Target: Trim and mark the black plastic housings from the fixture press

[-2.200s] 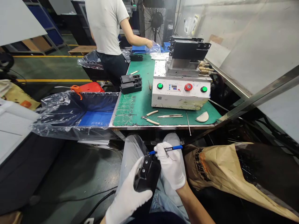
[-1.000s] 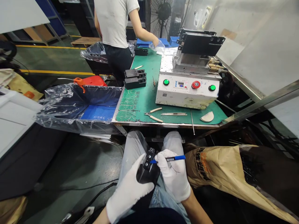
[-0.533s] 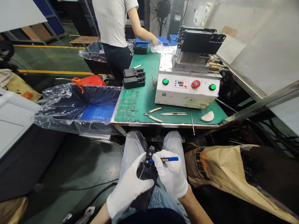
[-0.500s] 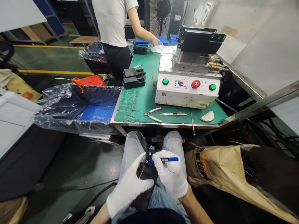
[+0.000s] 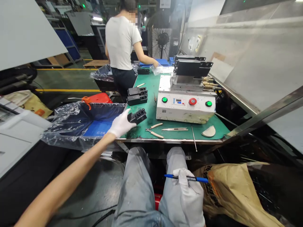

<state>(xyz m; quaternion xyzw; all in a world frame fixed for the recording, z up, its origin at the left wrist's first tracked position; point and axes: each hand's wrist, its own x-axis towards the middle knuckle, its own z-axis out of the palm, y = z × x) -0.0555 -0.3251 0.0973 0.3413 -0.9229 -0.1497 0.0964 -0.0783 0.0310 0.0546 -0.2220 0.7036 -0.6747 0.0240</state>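
Observation:
My left hand (image 5: 120, 125), in a white glove, is stretched out over the near left corner of the green table mat (image 5: 146, 108) and grips a black plastic part (image 5: 137, 116). A stack of similar black parts (image 5: 137, 96) stands farther back on the mat. My right hand (image 5: 188, 192), also gloved, rests on my right knee and is closed on a blue-handled tool (image 5: 187, 178) that lies across its fingers, tip pointing left.
A white control box (image 5: 186, 105) with green and red buttons stands mid-table, pliers (image 5: 153, 130), a thin blade (image 5: 175, 129) and a rod before it. A plastic-lined blue bin (image 5: 82, 121) sits left of the table, a brown sack (image 5: 227, 192) at my right. Another person (image 5: 123, 50) works at the far end.
My left hand has lifted the black part off my lap and carried it out to the table's near left corner. The right hand has dropped to my knee with the tool.

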